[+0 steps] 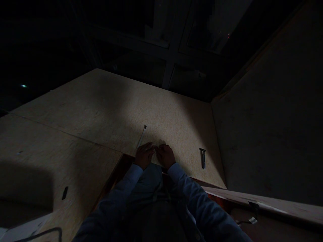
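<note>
My left hand (144,156) and my right hand (165,156) meet at the near edge of a pale tabletop (161,111). The fingers of both are bent in and pressed together around something small between them, which the dim light keeps me from making out. Just beyond my left hand lies a thin rod (141,136) with a small dark knob at its far end. Farther to the right, apart from my right hand, rests a dark T-shaped tool that looks like a razor (203,158).
A small dark oblong object (65,193) lies on the left part of the surface, past a seam. A tall panel (264,134) rises on the right. At lower right, a cord with a white tag (252,220) sits below a ledge. Dark window frames stand behind.
</note>
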The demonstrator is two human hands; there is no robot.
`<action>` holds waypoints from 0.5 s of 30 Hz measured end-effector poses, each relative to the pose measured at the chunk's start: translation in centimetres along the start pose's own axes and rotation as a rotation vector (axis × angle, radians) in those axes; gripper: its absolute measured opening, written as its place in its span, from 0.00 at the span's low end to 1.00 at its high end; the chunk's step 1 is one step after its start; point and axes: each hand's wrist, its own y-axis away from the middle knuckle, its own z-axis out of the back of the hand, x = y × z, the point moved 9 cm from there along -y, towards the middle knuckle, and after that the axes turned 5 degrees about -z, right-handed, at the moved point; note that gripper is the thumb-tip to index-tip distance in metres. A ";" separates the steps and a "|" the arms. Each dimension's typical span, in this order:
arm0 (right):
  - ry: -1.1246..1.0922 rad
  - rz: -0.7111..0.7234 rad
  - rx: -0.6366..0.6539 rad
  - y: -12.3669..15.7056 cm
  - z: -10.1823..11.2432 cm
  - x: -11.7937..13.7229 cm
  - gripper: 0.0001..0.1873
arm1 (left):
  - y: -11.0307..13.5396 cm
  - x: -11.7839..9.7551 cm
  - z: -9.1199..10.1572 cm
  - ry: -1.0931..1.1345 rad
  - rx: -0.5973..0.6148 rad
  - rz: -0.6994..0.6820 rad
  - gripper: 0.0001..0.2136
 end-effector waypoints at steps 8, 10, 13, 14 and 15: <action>-0.037 0.041 -0.106 0.9 0.4 -0.3 0.20 | 0.3 0.7 -0.3 0.027 -0.053 -0.013 0.16; -0.051 0.052 -0.125 1.0 0.6 -0.2 0.20 | 0.4 0.7 -0.3 0.022 -0.053 -0.014 0.15; -0.073 0.067 -0.140 1.0 0.9 -0.1 0.20 | 0.4 0.5 -0.1 0.001 -0.068 -0.025 0.13; -0.079 0.071 -0.143 1.0 1.0 -0.1 0.20 | 0.4 0.4 -0.1 -0.006 -0.074 -0.032 0.13; -0.083 0.074 -0.144 1.0 1.0 -0.1 0.20 | 0.4 0.4 0.0 -0.012 -0.081 -0.037 0.13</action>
